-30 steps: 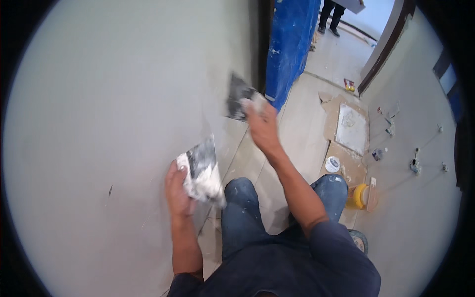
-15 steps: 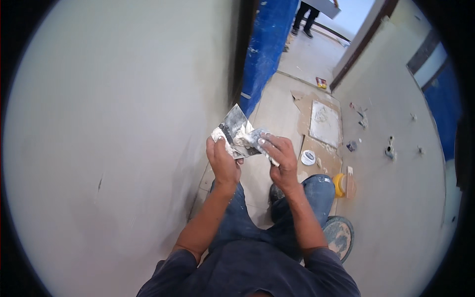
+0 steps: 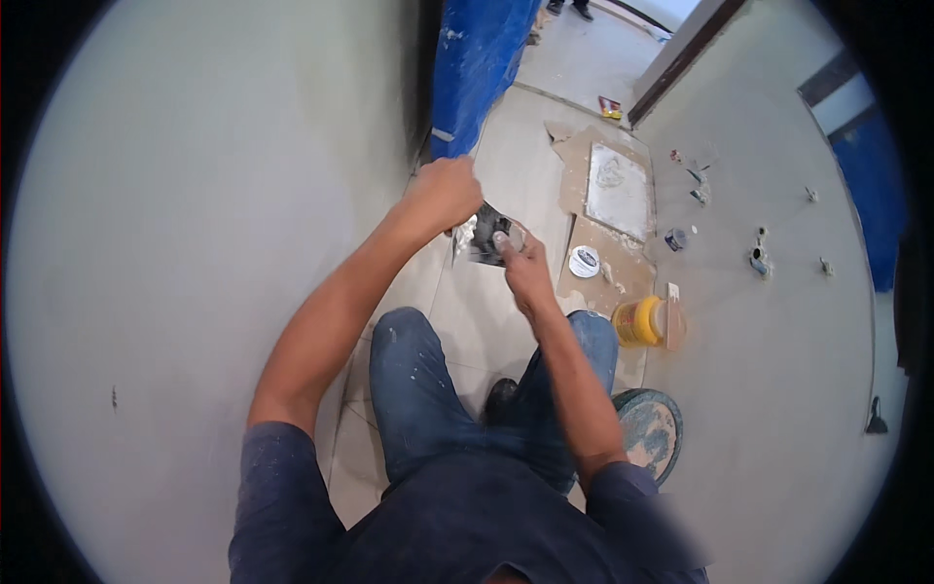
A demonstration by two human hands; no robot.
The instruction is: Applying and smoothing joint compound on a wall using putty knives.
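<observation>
My right hand (image 3: 526, 273) grips a flat metal scraper (image 3: 486, 248), its thumb pressed on the dark, smeared blade. Just to the left and farther out, my left hand (image 3: 449, 198) is closed, its back turned up. What its fingers hold is hidden beneath it. White putty (image 3: 466, 234) shows under that hand, along the left side of the scraper. Both hands meet over the tiled floor, near the left wall and the foot of a blue plastic sheet (image 3: 477, 73).
On the right lie cardboard (image 3: 623, 258), a white-smeared board (image 3: 620, 190) and a round lid (image 3: 584, 261). A yellow tub (image 3: 637, 321) and a round putty-stained container (image 3: 652, 438) stand by my right leg. Pipe fittings (image 3: 759, 258) jut from the right wall. Another person's shoes (image 3: 569, 8) show beyond the doorway.
My left hand has moved forward and turned over, hiding what it holds. My right hand has tilted the scraper, now showing its dark face. The view has shifted, and the person beyond the doorway has mostly left it.
</observation>
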